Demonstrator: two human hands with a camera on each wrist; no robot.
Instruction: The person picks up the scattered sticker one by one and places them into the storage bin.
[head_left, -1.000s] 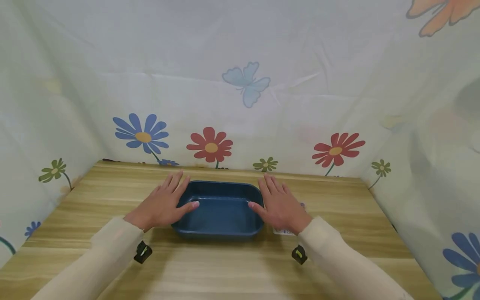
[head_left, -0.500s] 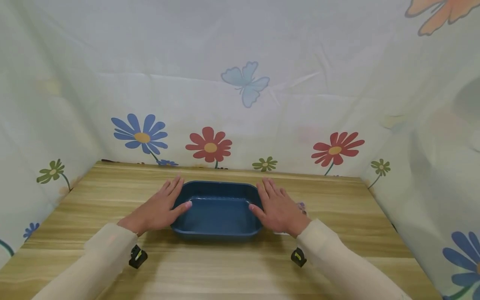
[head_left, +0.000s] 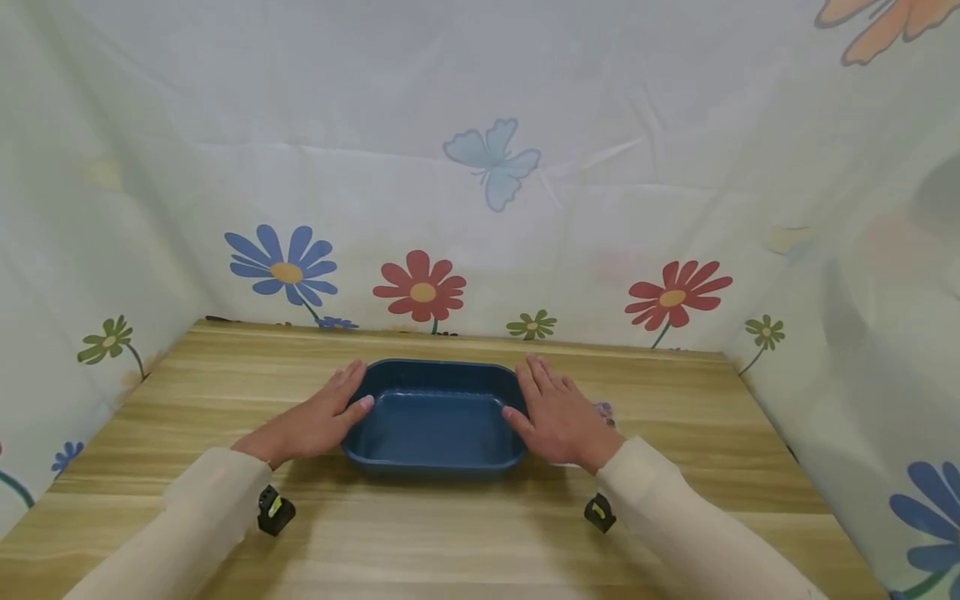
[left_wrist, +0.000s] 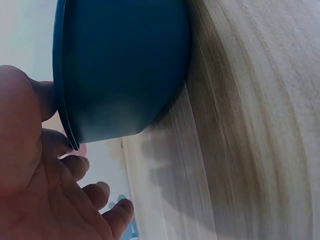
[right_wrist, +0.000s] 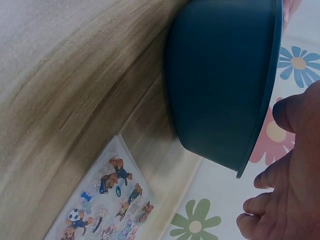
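Note:
A dark blue rectangular container [head_left: 442, 429] with rounded corners and bare insides sits upright on the wooden table. My left hand [head_left: 318, 423] is at its left end, fingers extended and thumb over the rim. At the opposite end is my right hand [head_left: 561, 421], held the same way with its thumb above the rim. In the left wrist view the left thumb is partly hidden behind the container wall [left_wrist: 125, 65]. The right wrist view shows a gap between the right fingers [right_wrist: 272, 175] and the outer wall [right_wrist: 220, 85]. Neither hand grips it.
A clear-edged sheet [right_wrist: 107, 200] printed with cartoon dogs and a football lies right of the container, partly under my right hand in the head view. A white flowered cloth [head_left: 480, 167] closes off the table [head_left: 420, 533] at the back and both sides.
My left hand has shifted a little left, its thumb withdrawing from over the container's inside toward the rim. My right hand has barely moved. The container stays in place.

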